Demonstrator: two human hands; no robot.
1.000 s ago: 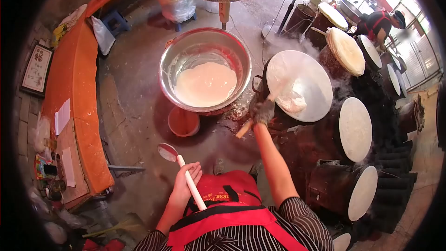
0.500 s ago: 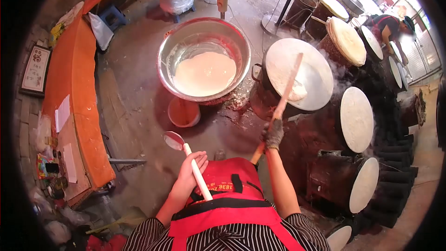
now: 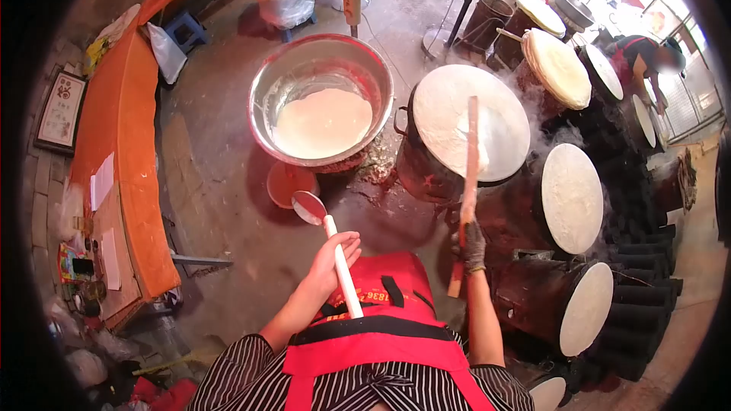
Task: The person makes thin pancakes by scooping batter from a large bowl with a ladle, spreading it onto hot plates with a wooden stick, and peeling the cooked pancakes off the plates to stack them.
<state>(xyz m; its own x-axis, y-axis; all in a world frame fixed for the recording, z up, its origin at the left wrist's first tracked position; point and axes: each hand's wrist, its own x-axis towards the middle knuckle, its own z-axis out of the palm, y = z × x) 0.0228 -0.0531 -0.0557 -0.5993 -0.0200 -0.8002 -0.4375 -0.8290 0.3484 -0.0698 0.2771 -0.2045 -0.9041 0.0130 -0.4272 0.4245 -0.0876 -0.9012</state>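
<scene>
My left hand [image 3: 329, 260] is closed around the white handle of a ladle [image 3: 308, 207], whose bowl points away from me, up and to the left. The handle's lower end rests against my red apron. My right hand, in a dark glove [image 3: 471, 245], grips a long wooden spreader [image 3: 472, 152]. Its blade lies over a round griddle [image 3: 438, 103] coated with pale batter. A greyer, thinner patch shows right of the blade. Left of the griddle, a large metal basin [image 3: 255, 118] holds thick, pale batter [image 3: 324, 122].
An orange bucket [image 3: 283, 190] sits below the basin. More round griddles [image 3: 572, 198] on dark drums line the right, with steam rising. A stack of flatbreads [image 3: 557, 68] lies behind. A fan [image 3: 352, 11] stands ahead, an orange-covered counter [image 3: 135, 160] at left. Another person [image 3: 640, 57] bends at far right.
My right hand has swung the spreader to nearly upright in view, its lower end moving right. The batter lump beside the blade no longer shows. My left hand still holds the ladle.
</scene>
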